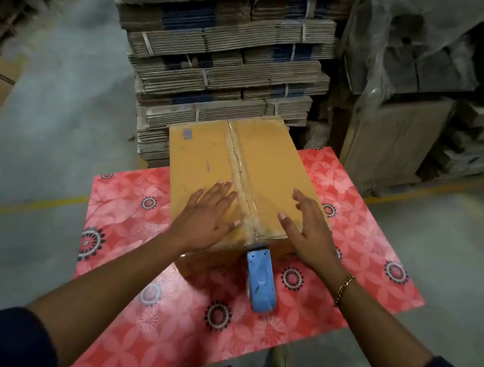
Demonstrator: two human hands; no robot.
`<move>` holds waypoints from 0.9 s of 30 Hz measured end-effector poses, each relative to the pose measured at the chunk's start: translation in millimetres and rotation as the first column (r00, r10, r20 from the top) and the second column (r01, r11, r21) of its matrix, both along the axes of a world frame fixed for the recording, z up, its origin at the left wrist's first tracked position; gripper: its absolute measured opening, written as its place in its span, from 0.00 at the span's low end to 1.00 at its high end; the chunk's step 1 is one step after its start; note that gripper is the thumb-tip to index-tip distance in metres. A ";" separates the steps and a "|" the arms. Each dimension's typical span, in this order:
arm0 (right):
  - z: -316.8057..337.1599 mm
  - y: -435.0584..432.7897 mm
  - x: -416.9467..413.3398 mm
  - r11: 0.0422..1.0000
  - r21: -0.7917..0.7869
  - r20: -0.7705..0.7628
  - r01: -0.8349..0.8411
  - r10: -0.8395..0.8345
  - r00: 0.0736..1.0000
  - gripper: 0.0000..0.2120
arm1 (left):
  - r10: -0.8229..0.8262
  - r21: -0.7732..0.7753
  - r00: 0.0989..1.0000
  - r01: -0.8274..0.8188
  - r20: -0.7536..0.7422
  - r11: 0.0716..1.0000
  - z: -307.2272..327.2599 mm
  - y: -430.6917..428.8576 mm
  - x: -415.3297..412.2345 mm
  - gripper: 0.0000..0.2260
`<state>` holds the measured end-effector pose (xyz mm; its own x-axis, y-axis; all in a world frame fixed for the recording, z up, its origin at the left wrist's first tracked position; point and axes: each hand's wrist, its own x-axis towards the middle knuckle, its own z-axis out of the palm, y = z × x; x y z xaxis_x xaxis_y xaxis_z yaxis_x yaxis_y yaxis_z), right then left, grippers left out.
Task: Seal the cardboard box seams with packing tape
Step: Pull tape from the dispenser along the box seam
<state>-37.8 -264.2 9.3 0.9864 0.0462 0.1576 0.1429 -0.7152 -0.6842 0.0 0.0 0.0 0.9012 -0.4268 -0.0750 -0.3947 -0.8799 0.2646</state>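
Your left hand [208, 215] lay flat, fingers spread and grasping nothing, on the cardboard box [207, 162] just left of its taped centre seam [243, 171]. Your right hand [310, 228], equally open, rested beside the seam's right. Between your wrists the blue tape dispenser [261, 277] hung against the near face, above the red floral table [131, 217].

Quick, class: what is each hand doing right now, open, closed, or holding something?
Left hand: open, flat on the cardboard box, holding nothing.
Right hand: open, holding nothing.
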 end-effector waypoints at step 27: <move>-110.7 44.6 -119.9 0.971 0.138 -0.435 0.197 -0.119 0.892 0.46 | -0.389 0.218 0.916 0.361 0.097 0.907 -70.7 -28.2 0.3 0.38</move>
<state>-157.7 -219.6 -101.4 0.9534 -0.1059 -0.2826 -0.2913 -0.5679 -0.7699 0.3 -28.2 -70.7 0.6845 -0.7248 -0.0782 -0.7254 -0.6878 0.0265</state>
